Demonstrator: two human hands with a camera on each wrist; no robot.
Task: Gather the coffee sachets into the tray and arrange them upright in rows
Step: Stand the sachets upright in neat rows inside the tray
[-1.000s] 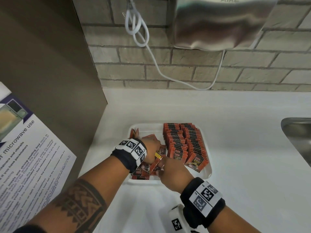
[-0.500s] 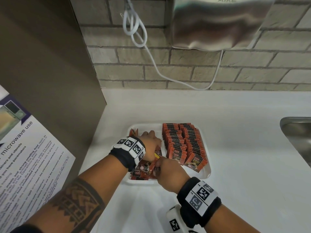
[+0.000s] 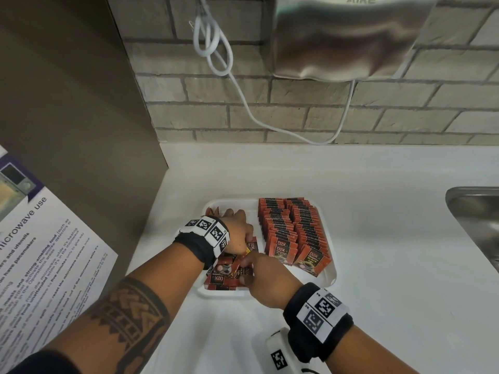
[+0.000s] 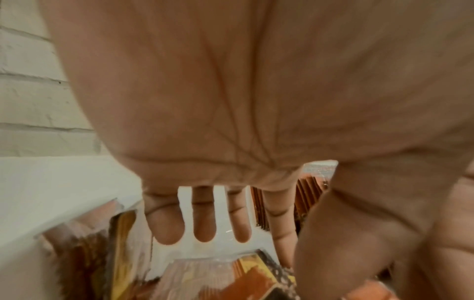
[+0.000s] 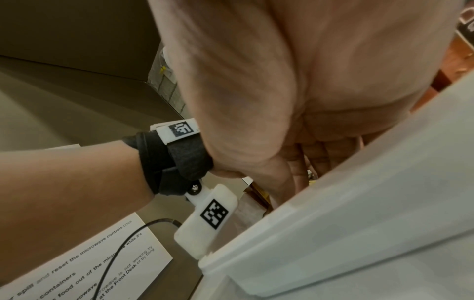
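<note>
A white tray (image 3: 330, 282) on the counter holds two rows of red coffee sachets (image 3: 291, 230) standing upright along its right half. A loose pile of sachets (image 3: 221, 279) lies in its near-left corner, and a few more (image 3: 212, 211) lean at the far left wall. My left hand (image 3: 237, 230) hangs over the left half, its fingers (image 4: 202, 223) straight, spread and pointing down at the tray floor. My right hand (image 3: 267, 279) reaches over the near rim (image 5: 333, 223) and its fingers curl onto the loose sachets. Those fingertips are mostly hidden.
A steel sink (image 3: 475, 211) is set into the white counter (image 3: 378, 265) at the right. A brown panel (image 3: 81, 103) with a microwave notice (image 3: 40, 252) stands to the left. A hand dryer (image 3: 345, 36) and white cable (image 3: 243, 90) hang on the brick wall.
Both hands stay over the loose pile. The right hand has edged a little left onto it, and the left hand has shifted slightly farther into the tray.
</note>
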